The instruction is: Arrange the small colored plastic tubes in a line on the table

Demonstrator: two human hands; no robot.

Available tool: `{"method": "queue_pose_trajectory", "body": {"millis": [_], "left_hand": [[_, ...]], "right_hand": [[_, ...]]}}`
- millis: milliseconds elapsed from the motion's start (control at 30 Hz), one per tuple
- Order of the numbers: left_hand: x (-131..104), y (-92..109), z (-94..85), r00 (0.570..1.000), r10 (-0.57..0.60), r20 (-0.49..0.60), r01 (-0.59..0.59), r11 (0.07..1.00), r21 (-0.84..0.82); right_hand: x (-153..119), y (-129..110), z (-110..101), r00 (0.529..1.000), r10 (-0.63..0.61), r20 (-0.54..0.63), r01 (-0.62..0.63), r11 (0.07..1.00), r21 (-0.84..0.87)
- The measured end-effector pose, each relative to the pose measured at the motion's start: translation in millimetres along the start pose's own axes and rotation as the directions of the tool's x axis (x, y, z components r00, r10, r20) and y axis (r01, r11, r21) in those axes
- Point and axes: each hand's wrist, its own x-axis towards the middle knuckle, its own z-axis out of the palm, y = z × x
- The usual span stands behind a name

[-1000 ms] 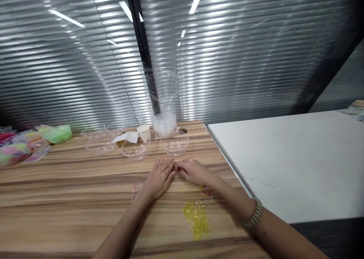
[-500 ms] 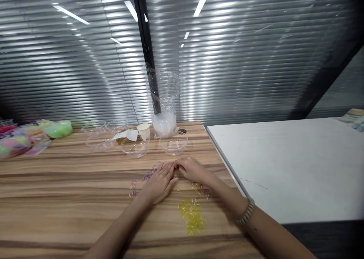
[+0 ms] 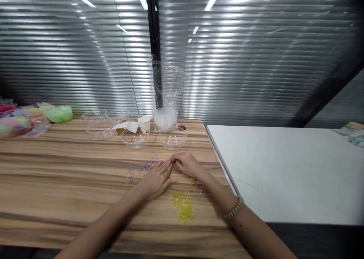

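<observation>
Left hand: I see the left hand [image 3: 156, 181] lying palm down on the wooden table [image 3: 57, 198], its fingers stretched out close to each other and its thumb set apart.
Right hand: the right hand [image 3: 186, 164] is bent, with curled fingers at the fingertips of the left one; from my side I cannot tell if it pinches some small piece there, because its own fingers cover the spot.
Right wrist: it wears a braided bracelet [image 3: 234, 209].
Yellow pieces: the yellow pieces [image 3: 183, 208] lie in a loose heap between the two forearms, nearer to me than the hands.
Mixed pieces: the mixed pieces [image 3: 193, 182], partly yellow, are scattered just beside the right forearm, which hides a part of them.
Pink and purple pieces: the pink and purple pieces [image 3: 148, 164] make a slanting strip along the outer side of the left hand.
Clear bowls: two clear bowls [image 3: 173, 139] stand side by side beyond the hands.
Behind the bowls: I find a paper cup [image 3: 144, 124], a white paper [image 3: 127, 126] and a tall clear bag [image 3: 166, 117].
Far left: colourful packets [image 3: 17, 122] lie in a pile.
Right side: a white table [image 3: 284, 168] carries a thin strand [image 3: 246, 182].
Background: blinds [image 3: 241, 62].
</observation>
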Motion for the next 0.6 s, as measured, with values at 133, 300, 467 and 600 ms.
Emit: {"method": "queue_pose_trajectory", "body": {"millis": [133,300,467,600], "left_hand": [[-2.0,5.0,-6.1,1.0,0.003,0.025,-0.003,1.0,-0.012],[-18.9,22.3,-10.3,0.997,-0.061,0.036,0.062,0.998,-0.023],[-56.5,57.7,-13.6,0.988,-0.14,0.058,0.147,0.979,-0.145],[-68.3,80.9,-11.4,0.99,-0.141,0.004,0.138,0.961,-0.241]], "right_hand": [[-0.3,2.1,2.5,1.0,-0.029,0.005,0.029,0.999,0.022],[1.9,4.0,1.5,0.999,-0.031,-0.023,0.032,0.998,0.058],[2.1,7.2,3.1,0.999,-0.022,-0.04,0.026,0.994,0.104],[0.4,8.6,7.5,0.998,-0.037,-0.05,0.042,0.993,0.114]]}}
